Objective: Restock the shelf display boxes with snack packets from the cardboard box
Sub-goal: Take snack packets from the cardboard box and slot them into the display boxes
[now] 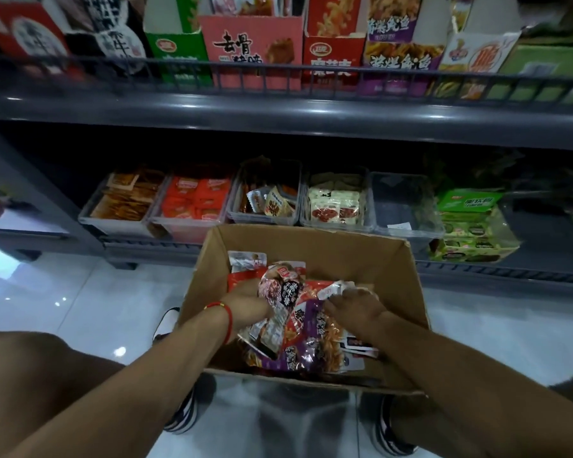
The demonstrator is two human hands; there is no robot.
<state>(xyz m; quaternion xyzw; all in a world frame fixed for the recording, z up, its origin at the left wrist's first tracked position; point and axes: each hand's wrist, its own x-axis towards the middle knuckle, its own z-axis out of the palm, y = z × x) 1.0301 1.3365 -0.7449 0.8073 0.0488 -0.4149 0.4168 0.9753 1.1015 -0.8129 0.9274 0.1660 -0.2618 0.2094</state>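
Inside the cardboard box (315, 246) on the floor, I am sorting snack packets (311, 342).

My left hand (248, 300) is gripping a dark-labelled packet (286, 290) near the box's left wall; my right hand (356, 304) is resting with fingers curled over the heap at the middle, and I cannot tell whether it is gripping anything. Clear shelf bins (404, 206) are standing beyond the box's far edge.

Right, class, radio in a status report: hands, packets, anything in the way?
Left hand gripping a dark packet in the cardboard box. Right hand on the packet pile, grip unclear. Bottom shelf bins unobstructed.
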